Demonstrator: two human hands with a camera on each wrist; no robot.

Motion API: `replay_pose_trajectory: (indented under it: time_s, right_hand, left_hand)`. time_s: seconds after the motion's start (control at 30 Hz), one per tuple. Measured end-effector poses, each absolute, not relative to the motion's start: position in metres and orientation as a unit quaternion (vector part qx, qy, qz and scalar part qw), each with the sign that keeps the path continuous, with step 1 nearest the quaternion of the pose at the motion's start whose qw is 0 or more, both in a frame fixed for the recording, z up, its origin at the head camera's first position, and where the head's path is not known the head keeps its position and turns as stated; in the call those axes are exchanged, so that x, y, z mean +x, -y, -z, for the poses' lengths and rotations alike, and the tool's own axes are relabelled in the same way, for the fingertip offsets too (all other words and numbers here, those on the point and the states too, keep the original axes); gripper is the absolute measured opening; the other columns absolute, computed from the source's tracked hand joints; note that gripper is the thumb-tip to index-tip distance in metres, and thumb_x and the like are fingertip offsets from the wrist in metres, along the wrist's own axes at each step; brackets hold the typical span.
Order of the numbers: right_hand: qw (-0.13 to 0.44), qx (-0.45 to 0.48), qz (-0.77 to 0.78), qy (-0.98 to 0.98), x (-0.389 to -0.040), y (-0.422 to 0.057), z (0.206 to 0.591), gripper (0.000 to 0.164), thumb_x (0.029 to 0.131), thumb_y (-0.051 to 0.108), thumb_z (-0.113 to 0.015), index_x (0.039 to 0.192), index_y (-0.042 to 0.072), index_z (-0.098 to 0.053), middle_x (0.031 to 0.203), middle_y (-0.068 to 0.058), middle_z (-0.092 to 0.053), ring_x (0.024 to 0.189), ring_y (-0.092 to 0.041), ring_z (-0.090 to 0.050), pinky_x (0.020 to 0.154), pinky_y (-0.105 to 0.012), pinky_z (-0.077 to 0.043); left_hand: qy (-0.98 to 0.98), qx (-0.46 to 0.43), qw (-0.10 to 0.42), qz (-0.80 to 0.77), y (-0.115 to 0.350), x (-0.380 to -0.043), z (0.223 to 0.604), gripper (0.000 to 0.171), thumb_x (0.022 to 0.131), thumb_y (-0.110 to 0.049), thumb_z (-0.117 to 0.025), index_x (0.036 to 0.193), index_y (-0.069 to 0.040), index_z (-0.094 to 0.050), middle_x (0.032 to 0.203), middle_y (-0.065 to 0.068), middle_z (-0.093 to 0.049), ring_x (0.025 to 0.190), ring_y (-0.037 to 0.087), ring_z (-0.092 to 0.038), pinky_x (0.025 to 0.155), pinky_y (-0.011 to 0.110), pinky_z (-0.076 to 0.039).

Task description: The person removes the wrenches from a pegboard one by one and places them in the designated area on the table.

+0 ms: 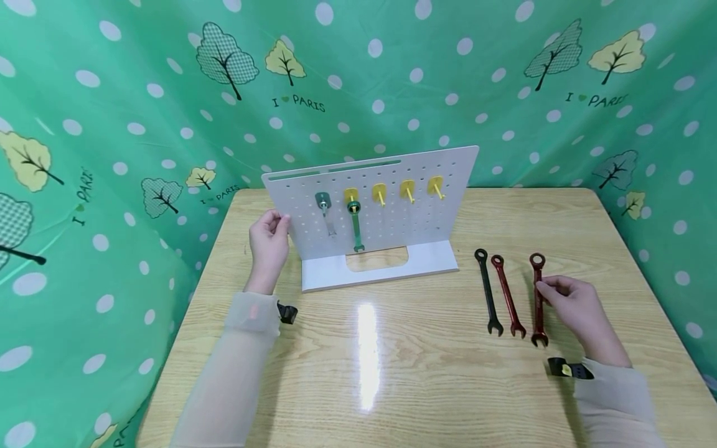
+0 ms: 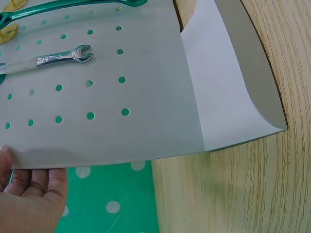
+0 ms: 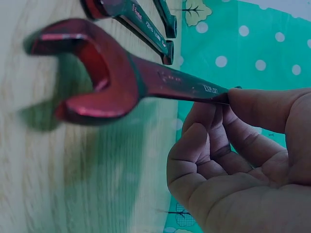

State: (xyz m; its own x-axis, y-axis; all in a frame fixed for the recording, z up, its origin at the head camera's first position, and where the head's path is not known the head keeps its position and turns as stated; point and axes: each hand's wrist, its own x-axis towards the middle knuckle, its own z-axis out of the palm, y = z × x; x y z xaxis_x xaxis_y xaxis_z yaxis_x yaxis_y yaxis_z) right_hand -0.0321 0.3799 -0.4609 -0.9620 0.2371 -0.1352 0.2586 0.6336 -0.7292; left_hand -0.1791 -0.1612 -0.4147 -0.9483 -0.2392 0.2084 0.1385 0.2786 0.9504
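At the right, my right hand (image 1: 578, 309) pinches a dark red combination wrench (image 1: 539, 298) along its shaft, between thumb and fingers. In the right wrist view its open-end jaw points toward the camera, close to the table. My left hand (image 1: 267, 247) holds the left edge of a white pegboard stand (image 1: 409, 224), thumb in front and fingers behind. A silver wrench (image 2: 63, 57) hangs from the board's leftmost hook. Beside it a green wrench (image 1: 356, 229) hangs by its ring on a yellow hook.
A black wrench (image 1: 486, 292) and another red wrench (image 1: 508, 295) lie side by side, left of the held one. Three yellow hooks (image 1: 407, 191) on the board's right carry nothing. Behind the wooden table (image 1: 426, 361) hangs a green dotted curtain (image 1: 392, 81).
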Motion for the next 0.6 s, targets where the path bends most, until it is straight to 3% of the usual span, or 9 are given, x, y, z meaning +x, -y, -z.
replay_pose_trajectory:
  time_s: [0.6]
  right_hand:
    - [0.007, 0.134, 0.404, -0.905, -0.0357, -0.3797, 0.4674, 0.047, 0.106, 0.035, -0.056, 0.121, -0.008, -0.066, 0.101, -0.017, -0.067, 0.080, -0.012, -0.057, 0.061, -0.023, -0.048]
  left_hand:
    - [0.786, 0.033, 0.162, 0.595, 0.1601, -0.1780, 0.4132, 0.018, 0.104, -0.006, -0.059, 0.108, 0.010, -0.065, 0.105, 0.022, -0.070, 0.096, 0.025, -0.067, 0.087, 0.035, -0.057]
